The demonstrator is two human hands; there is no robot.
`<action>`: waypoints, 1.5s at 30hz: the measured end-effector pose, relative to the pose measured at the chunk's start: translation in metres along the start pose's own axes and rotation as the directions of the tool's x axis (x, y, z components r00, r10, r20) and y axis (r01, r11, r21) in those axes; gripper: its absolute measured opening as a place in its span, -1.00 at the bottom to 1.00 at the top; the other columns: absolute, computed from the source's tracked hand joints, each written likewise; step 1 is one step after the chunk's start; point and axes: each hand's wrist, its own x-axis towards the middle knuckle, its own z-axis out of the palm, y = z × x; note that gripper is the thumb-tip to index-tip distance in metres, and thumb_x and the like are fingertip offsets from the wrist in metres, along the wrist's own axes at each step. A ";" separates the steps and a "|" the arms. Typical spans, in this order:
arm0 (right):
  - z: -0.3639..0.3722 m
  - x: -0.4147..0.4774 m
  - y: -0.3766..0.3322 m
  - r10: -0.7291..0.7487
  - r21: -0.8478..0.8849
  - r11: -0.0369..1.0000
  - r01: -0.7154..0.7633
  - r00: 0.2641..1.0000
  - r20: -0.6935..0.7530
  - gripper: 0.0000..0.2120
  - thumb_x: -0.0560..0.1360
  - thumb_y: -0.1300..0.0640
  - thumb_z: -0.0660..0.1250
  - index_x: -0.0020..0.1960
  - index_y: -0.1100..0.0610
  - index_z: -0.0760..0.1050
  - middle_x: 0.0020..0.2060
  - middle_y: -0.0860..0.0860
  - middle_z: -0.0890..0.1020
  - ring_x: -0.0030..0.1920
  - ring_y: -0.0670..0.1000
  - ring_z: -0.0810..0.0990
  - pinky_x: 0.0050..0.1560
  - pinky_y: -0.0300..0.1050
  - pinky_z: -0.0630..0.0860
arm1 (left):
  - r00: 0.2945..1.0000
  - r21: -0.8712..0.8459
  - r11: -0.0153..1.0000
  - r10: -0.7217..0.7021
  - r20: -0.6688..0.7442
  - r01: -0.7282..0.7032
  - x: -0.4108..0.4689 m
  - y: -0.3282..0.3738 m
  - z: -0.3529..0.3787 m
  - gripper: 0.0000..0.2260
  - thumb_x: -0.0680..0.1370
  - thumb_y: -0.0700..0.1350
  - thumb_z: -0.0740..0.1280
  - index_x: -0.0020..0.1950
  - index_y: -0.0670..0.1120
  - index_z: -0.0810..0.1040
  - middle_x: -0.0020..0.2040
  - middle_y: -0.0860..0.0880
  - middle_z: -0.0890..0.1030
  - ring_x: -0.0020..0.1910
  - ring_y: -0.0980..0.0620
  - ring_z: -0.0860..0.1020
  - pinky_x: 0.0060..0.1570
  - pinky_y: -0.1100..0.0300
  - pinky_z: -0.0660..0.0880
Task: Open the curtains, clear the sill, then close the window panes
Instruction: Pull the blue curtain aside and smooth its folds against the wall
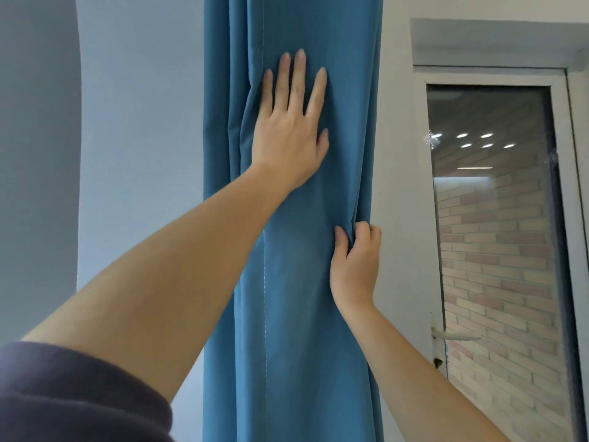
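Note:
A blue curtain [296, 314] hangs bunched in folds in the middle of the view, in front of the white wall. My left hand [288, 129] lies flat on it with fingers spread, pressing the cloth high up. My right hand [355, 266] grips the curtain's right edge lower down, thumb in front and fingers curled behind the fold. A window pane [497, 250] with a white frame is at the right, showing a brick wall through the glass. The sill is out of view.
A white window handle [452, 337] sticks out from the frame at the lower right. White wall [401, 154] runs between curtain and window. A pale blue wall [140, 138] lies left of the curtain. My dark sleeve [73, 397] fills the lower left corner.

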 end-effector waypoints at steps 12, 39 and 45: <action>0.025 0.028 0.029 0.052 -0.024 0.998 -0.051 0.997 0.051 -0.73 0.61 0.01 0.16 -0.21 0.06 0.19 -0.27 -0.10 0.35 -0.32 -0.12 0.35 -0.38 -0.23 0.24 | 0.989 0.015 0.990 -0.137 -0.056 0.138 0.007 0.004 0.068 -0.35 0.55 0.32 -0.02 0.58 0.12 -0.05 0.60 -0.17 -0.05 0.55 -0.30 -0.08 0.33 -0.53 -0.11; 0.081 0.088 0.129 0.037 -0.092 0.995 -0.027 0.993 0.109 -0.77 0.61 0.05 0.14 -0.19 0.06 0.21 -0.23 -0.08 0.38 -0.38 -0.11 0.33 -0.42 -0.21 0.21 | 0.958 -0.024 0.959 -0.282 0.054 0.283 0.025 0.056 0.208 -0.33 0.54 0.28 -0.02 0.58 0.12 -0.17 0.58 -0.23 -0.18 0.55 -0.25 -0.20 0.43 -0.30 -0.26; 0.105 0.092 0.149 0.086 -0.109 0.992 -0.068 0.981 0.174 -0.77 0.61 0.04 0.13 -0.19 0.05 0.23 -0.20 -0.07 0.42 -0.36 -0.11 0.36 -0.41 -0.21 0.25 | 0.952 -0.006 0.957 -0.287 0.104 0.289 0.017 0.054 0.243 -0.32 0.53 0.27 -0.03 0.58 0.10 -0.17 0.58 -0.25 -0.20 0.55 -0.25 -0.21 0.42 -0.29 -0.29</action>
